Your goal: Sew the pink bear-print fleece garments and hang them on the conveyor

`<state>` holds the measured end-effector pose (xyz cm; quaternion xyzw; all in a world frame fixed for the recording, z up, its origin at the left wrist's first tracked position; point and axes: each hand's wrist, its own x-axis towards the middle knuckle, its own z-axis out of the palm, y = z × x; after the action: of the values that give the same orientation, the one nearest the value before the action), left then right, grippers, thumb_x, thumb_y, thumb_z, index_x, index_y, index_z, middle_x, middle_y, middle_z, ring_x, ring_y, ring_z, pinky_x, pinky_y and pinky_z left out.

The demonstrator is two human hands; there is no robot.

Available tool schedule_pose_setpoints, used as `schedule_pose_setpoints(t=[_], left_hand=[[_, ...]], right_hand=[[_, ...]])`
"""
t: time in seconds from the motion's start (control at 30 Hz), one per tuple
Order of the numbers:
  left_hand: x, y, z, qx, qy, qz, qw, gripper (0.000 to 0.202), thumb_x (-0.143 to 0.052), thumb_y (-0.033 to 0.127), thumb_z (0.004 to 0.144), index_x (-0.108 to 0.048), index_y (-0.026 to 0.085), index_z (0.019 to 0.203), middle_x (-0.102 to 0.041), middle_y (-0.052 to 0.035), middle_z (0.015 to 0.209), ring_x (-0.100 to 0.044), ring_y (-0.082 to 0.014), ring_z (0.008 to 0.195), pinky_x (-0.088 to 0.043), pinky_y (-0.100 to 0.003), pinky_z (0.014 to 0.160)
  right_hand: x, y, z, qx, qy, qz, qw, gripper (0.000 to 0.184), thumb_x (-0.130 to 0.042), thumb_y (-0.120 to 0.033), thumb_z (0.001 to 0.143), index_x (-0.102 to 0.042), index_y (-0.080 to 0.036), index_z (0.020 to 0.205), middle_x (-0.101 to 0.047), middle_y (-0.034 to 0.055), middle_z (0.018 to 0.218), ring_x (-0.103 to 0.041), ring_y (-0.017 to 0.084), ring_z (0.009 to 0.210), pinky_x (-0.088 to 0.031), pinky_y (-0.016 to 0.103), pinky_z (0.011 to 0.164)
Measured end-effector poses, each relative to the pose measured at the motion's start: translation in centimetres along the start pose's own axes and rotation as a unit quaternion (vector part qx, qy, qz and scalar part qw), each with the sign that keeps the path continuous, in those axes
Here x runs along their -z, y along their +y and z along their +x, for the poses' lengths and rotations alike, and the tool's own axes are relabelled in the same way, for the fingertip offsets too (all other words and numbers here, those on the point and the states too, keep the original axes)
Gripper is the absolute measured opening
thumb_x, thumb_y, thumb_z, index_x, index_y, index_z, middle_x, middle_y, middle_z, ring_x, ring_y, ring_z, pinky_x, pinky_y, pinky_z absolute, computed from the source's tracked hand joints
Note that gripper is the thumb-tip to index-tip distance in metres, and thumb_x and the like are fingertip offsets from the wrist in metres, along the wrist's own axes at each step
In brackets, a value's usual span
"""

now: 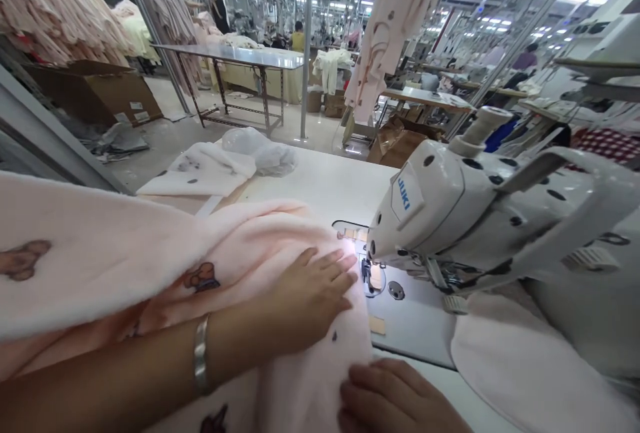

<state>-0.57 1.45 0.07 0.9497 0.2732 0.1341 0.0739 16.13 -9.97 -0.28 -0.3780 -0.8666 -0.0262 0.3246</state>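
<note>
The pink cloth [270,253] lies on the white desk [345,173] by the machine [445,199], the left hand [310,303] flat on it with its grip wide, and the right hand [400,396] touches its edge, but I cannot tell if that grip holds it.

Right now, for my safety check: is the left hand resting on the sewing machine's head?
No, the left hand lies on the pink fabric, beside the sewing machine.
</note>
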Motion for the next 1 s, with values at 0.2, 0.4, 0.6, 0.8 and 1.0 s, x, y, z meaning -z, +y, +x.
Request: schedule_pose_setpoints(t=[0.2, 0.4, 0.6, 0.8, 1.0], left_hand=[[0.1, -4.8, 7.0, 0.011, -0.002, -0.002, 1.0, 0.028, -0.036, 0.025, 0.095, -0.047, 0.014, 0.118, -0.037, -0.0111, 0.14, -0.029, -0.0241, 0.13, -0.025, -0.045, 0.102], [4.1, 0.5, 3.3, 0.079, 0.03, -0.019, 0.996, 0.014, -0.047, 0.023, 0.086, -0.054, 0.015, 0.095, -0.056, -0.0094, 0.099, -0.049, -0.0246, 0.093, -0.042, -0.039, 0.078], [3.1, 5.9, -5.3, -0.011, 0.016, -0.007, 1.0, 0.016, -0.045, 0.016, 0.082, -0.053, 0.015, 0.096, -0.053, -0.0082, 0.092, -0.046, -0.0233, 0.079, -0.043, -0.042, 0.071], [3.1, 5.1, -4.9, 0.034, 0.107, -0.114, 0.987, 0.02, -0.037, 0.002, 0.083, -0.052, 0.014, 0.079, -0.049, -0.0043, 0.078, -0.044, -0.0166, 0.07, -0.042, -0.029, 0.061], [1.5, 5.8, -4.5, -0.035, 0.119, -0.025, 0.992, 0.019, -0.041, 0.009, 0.083, -0.048, 0.016, 0.067, -0.049, -0.0035, 0.071, -0.045, -0.0166, 0.066, -0.042, -0.033, 0.06]], right_hand=[[2.3, 3.1, 2.0, 0.054, -0.072, -0.046, 0.995, 0.021, -0.043, -0.012, 0.09, -0.062, -0.013, 0.1, -0.066, 0.0073, 0.101, -0.057, 0.019, 0.096, -0.048, 0.034, 0.082], [1.8, 2.7, 2.1, 0.03, -0.097, 0.003, 0.995, 0.021, -0.048, -0.007, 0.085, -0.06, -0.011, 0.102, -0.062, 0.0095, 0.096, -0.053, 0.02, 0.09, -0.046, 0.036, 0.077], [1.3, 1.8, 1.5, -0.018, -0.176, 0.021, 0.984, 0.015, -0.05, -0.031, 0.087, -0.058, -0.017, 0.09, -0.052, 0.0053, 0.081, -0.043, 0.02, 0.075, -0.038, 0.037, 0.065], [1.5, 1.5, 1.5, -0.051, -0.232, 0.038, 0.971, 0.022, -0.052, -0.04, 0.086, -0.056, -0.022, 0.099, -0.049, 0.0049, 0.089, -0.041, 0.022, 0.083, -0.035, 0.04, 0.073], [1.6, 1.3, 0.9, -0.002, -0.161, 0.054, 0.985, 0.014, -0.045, -0.015, 0.086, -0.056, -0.017, 0.077, -0.048, 0.0032, 0.074, -0.041, 0.018, 0.072, -0.031, 0.034, 0.066]])
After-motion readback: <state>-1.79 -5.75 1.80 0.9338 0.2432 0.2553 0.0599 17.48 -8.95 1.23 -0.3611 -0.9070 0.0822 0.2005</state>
